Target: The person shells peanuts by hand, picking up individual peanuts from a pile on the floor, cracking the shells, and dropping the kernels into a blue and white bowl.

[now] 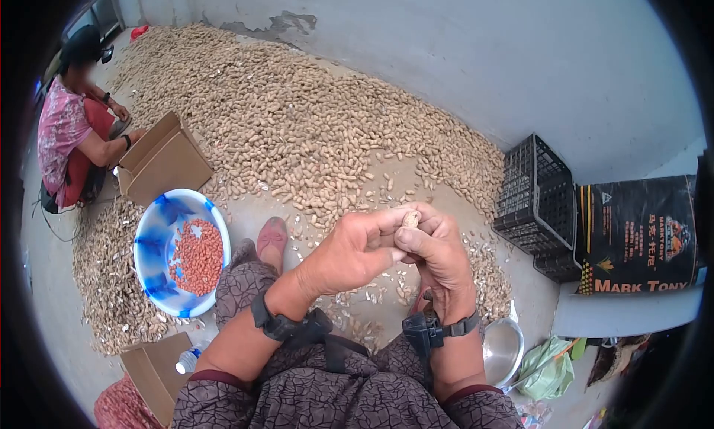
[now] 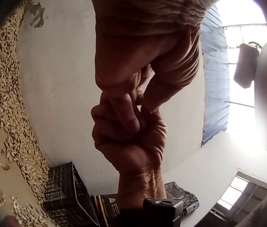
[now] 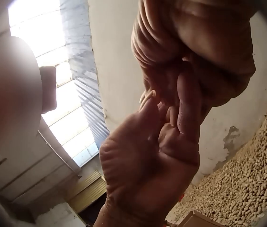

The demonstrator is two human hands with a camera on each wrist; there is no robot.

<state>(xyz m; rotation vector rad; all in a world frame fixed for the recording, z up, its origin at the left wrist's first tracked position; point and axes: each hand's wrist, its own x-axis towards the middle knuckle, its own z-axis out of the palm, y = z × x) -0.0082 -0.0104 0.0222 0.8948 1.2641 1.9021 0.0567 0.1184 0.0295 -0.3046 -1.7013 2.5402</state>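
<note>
In the head view both hands meet in front of the body, above the lap. My right hand [image 1: 442,261] pinches a tan unshelled peanut [image 1: 410,219] between its thumb and forefinger. From the other side my left hand [image 1: 349,247] reaches to the same peanut, its forefinger along it and its thumb lower, close to the right fingers. Both wrist views show the fingers interlocked, hiding most of the peanut. To the left stands a blue and white basin [image 1: 154,243] with reddish shelled peanut kernels [image 1: 199,258].
A large heap of unshelled peanuts [image 1: 275,124] spreads along the wall. Black crates [image 1: 528,206] and a black sack [image 1: 639,235] stand right; a metal bowl [image 1: 502,351] sits near the right forearm. Another person [image 1: 71,131] crouches by a cardboard box [image 1: 167,165]. Shell bits litter the floor.
</note>
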